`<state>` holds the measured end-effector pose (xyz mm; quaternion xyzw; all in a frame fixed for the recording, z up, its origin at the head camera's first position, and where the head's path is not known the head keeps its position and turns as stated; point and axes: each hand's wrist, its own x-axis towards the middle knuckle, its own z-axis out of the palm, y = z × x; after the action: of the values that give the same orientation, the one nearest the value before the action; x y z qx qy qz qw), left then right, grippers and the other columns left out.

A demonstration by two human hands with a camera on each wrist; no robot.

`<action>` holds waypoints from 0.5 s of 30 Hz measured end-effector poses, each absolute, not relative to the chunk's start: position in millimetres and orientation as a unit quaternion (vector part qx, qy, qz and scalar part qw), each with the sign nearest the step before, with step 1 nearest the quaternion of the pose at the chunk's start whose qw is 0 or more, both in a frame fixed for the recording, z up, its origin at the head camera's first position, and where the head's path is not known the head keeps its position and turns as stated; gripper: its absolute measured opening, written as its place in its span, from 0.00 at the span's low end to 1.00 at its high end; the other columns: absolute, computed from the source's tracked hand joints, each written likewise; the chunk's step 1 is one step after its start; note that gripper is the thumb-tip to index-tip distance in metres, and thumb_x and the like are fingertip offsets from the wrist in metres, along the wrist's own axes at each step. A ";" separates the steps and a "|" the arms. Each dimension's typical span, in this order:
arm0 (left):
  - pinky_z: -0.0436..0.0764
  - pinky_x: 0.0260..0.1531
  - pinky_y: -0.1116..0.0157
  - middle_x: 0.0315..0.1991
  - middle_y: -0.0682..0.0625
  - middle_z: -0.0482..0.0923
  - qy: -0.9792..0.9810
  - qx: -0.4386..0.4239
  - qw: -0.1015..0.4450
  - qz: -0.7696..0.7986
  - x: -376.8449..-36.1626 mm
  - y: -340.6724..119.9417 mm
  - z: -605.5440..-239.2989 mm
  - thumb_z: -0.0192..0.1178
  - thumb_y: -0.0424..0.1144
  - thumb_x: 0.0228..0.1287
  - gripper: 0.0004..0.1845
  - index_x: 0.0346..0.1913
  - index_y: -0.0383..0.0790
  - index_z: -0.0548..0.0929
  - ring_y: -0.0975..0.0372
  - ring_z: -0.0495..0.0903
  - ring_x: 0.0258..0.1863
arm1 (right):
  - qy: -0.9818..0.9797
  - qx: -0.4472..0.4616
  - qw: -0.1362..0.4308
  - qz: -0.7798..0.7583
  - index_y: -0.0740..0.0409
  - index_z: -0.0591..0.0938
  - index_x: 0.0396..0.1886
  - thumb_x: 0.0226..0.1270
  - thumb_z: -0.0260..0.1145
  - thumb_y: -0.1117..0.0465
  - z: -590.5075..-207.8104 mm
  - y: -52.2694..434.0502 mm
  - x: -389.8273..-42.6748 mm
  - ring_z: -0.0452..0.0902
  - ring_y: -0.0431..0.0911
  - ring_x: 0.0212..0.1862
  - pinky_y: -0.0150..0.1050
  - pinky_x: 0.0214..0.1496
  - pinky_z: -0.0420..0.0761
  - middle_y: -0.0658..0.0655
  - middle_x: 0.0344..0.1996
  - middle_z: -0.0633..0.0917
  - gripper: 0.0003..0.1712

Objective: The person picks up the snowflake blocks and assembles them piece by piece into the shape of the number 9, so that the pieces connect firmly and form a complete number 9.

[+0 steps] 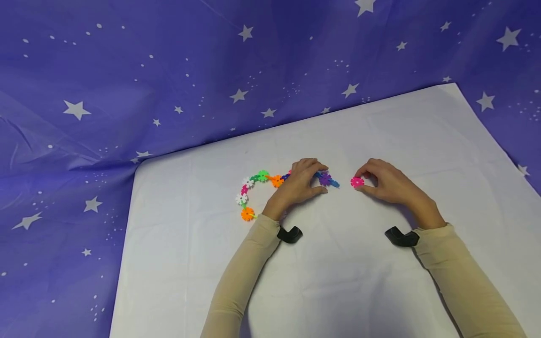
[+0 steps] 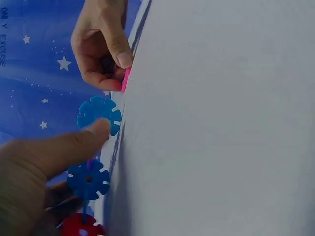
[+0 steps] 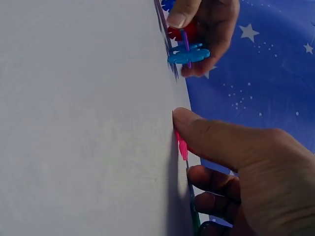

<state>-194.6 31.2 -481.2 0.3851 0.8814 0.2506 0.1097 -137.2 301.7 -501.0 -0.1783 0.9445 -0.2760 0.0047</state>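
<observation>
Sleeves reach in from the near edge over the white table (image 1: 380,291). Left hand (image 1: 297,185) grips the right end of a chain (image 1: 263,177) of coloured discs that curves away to the left. Right hand (image 1: 386,183), just beside it, pinches a pink disc (image 1: 357,181) in its fingers (image 1: 367,174). Starry cloth (image 1: 127,70) hangs beyond.
</observation>
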 end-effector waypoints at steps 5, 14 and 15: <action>0.59 0.64 0.54 0.58 0.48 0.75 0.882 0.392 0.085 0.248 -191.9 35.9 -475.2 0.69 0.47 0.61 0.23 0.57 0.46 0.81 0.55 0.66 0.65 | 0.937 -0.162 0.018 -0.308 0.58 0.82 0.39 0.52 0.78 0.60 -498.6 296.1 -136.3 0.68 0.45 0.34 0.37 0.37 0.69 0.53 0.30 0.78 0.16; 0.60 0.61 0.54 0.53 0.52 0.78 0.887 0.383 0.072 0.246 -188.5 46.7 -484.7 0.66 0.48 0.63 0.12 0.48 0.52 0.87 0.58 0.71 0.58 | 0.896 -0.114 0.075 -0.423 0.60 0.80 0.46 0.60 0.73 0.59 -493.7 278.5 -131.0 0.66 0.41 0.27 0.32 0.28 0.66 0.52 0.26 0.76 0.17; 0.60 0.61 0.54 0.52 0.53 0.78 0.888 0.383 0.066 0.247 -188.4 47.0 -485.4 0.66 0.48 0.63 0.11 0.47 0.53 0.87 0.58 0.71 0.56 | 0.890 -0.109 0.081 -0.435 0.61 0.81 0.46 0.60 0.73 0.59 -493.6 276.8 -131.0 0.67 0.41 0.27 0.31 0.29 0.67 0.53 0.26 0.76 0.18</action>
<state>-188.4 47.0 -485.4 0.3825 0.8879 0.2467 0.0664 -131.0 276.8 -493.6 -0.1091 0.8901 -0.4350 0.0813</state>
